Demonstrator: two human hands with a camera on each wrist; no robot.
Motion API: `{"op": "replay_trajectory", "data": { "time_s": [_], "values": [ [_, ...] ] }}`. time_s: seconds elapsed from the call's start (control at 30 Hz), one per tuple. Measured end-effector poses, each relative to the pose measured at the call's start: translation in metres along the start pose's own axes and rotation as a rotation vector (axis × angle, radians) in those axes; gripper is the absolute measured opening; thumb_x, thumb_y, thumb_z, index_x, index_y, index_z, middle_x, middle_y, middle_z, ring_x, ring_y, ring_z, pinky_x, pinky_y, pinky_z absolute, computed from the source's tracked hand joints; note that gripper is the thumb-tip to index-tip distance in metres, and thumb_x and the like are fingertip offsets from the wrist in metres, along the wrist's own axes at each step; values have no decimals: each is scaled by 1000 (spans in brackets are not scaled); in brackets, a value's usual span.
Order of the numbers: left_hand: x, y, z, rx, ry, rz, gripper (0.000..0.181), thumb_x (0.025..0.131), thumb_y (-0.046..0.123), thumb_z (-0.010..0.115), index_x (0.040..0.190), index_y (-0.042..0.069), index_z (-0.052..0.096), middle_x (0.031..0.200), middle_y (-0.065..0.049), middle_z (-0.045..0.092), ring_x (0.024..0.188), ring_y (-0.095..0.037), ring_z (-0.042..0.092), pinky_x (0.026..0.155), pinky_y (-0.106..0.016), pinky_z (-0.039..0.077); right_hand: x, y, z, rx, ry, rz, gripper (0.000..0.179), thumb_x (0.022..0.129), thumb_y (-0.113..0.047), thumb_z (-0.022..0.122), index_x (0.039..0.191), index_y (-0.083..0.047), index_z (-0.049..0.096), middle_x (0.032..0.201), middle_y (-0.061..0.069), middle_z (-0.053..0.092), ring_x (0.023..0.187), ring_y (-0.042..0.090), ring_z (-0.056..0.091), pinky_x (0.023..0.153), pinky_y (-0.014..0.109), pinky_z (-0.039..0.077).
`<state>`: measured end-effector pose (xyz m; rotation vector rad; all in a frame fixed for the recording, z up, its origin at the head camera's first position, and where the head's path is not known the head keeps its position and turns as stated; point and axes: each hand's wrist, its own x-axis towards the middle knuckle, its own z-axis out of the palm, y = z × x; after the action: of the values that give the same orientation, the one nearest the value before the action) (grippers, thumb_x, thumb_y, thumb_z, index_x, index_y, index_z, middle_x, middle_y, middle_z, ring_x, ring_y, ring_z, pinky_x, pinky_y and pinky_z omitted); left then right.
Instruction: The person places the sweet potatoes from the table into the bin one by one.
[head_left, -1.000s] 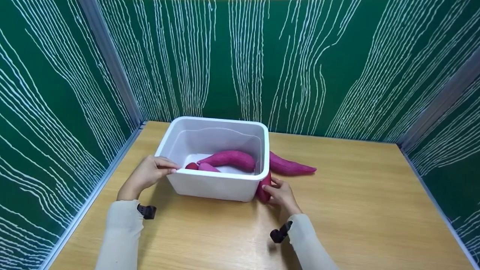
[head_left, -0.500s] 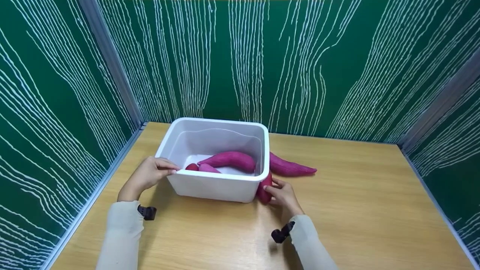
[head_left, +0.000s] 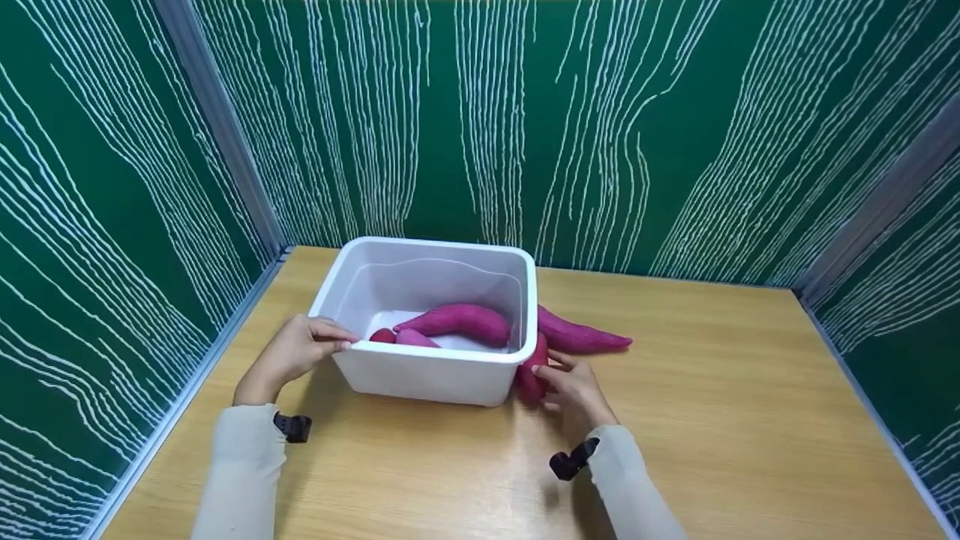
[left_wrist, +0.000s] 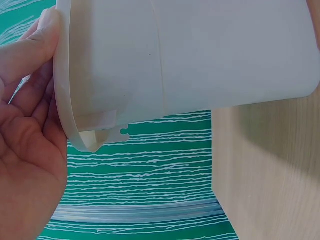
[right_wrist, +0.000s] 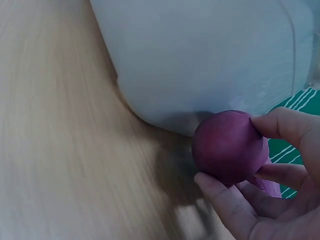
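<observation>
A white plastic bin (head_left: 424,379) stands on the table. My left hand (head_left: 289,356) pinches its rim at the near left corner; the left wrist view shows the thumb over that rim (left_wrist: 62,70). At the bin's near right corner, my right hand (head_left: 576,390) holds a reddish-purple sweet potato (right_wrist: 227,147) between thumb and fingertips, close against the bin's outer side. Inside the bin lie a curved purple sweet potato (head_left: 469,322), a paler pink one (head_left: 415,338) and a dark red rounded piece (head_left: 383,336), the last two partly hidden by the front wall.
Another purple sweet potato (head_left: 585,336) lies on the wooden table (head_left: 735,405) just right of the bin, its left end hidden behind it. Green panels (head_left: 585,135) with white wavy lines enclose the table at the back and both sides.
My right hand has shifted slightly right and away from me with the sweet potato, along the bin's right side. My left hand keeps its place on the rim.
</observation>
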<state>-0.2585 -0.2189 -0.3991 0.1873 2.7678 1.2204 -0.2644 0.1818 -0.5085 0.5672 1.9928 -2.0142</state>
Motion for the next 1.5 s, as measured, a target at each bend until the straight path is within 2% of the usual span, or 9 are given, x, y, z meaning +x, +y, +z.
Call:
{"op": "replay_trajectory", "data": {
  "time_s": [0.1,0.3,0.43,0.57,0.67,0.8,1.1,1.33,1.5],
  "values": [
    [0,-1,0,-2,6,8,19,86,4,69,101,12,77,110,-11,72,112,-32,56,102,-53,43,0,-2,-3,-38,-5,-25,65,86,-13,68,145,-10,42,129,20,54,79,20,62,71,37,55],
    [-1,-1,0,21,20,94,16,85,5,70,98,10,78,107,-11,73,108,-30,59,96,-48,49,-1,-7,-10,-88,-23,-141,62,87,-9,65,143,2,40,127,30,55,81,20,65,72,36,57],
    [-2,-1,0,22,19,83,16,85,5,70,98,10,78,107,-11,73,108,-30,59,97,-49,48,-4,-14,-14,-105,-40,-114,62,88,-11,66,144,-1,40,133,28,51,95,24,65,80,40,58],
    [-2,0,0,25,14,55,16,86,6,69,99,11,78,108,-11,73,109,-31,58,99,-51,47,-6,-22,-19,-147,-57,-74,63,89,-16,66,146,-7,40,142,22,45,117,30,56,88,41,55],
    [-2,1,0,25,12,42,16,86,6,69,99,11,78,109,-11,72,109,-31,58,100,-51,46,-7,-26,-21,-152,-69,-76,64,89,-17,66,147,-8,39,144,21,43,123,33,50,89,41,55],
    [-2,1,0,18,11,33,17,86,7,69,100,12,77,109,-11,72,109,-31,57,100,-51,46,-8,-30,-24,-154,-66,-86,64,89,-16,66,146,-9,39,143,21,44,123,33,49,88,41,55],
    [-2,0,0,12,3,16,18,87,6,68,101,13,77,111,-10,72,112,-32,56,102,-53,44,-14,-40,-30,-155,-98,-67,67,89,-19,68,148,-13,38,146,19,40,128,36,42,95,46,51],
    [-2,-1,1,24,17,77,17,86,5,69,99,10,78,107,-11,73,108,-30,58,96,-48,48,-17,-49,-33,-125,-106,-88,65,88,-16,68,146,-12,41,146,19,43,123,33,48,90,42,54],
    [-2,0,1,16,13,62,17,86,5,69,100,10,77,108,-11,73,109,-30,57,98,-49,48,-18,-55,-36,-128,-125,-99,65,89,-17,67,147,-11,39,148,19,41,124,32,47,92,42,53]
  ]
}}
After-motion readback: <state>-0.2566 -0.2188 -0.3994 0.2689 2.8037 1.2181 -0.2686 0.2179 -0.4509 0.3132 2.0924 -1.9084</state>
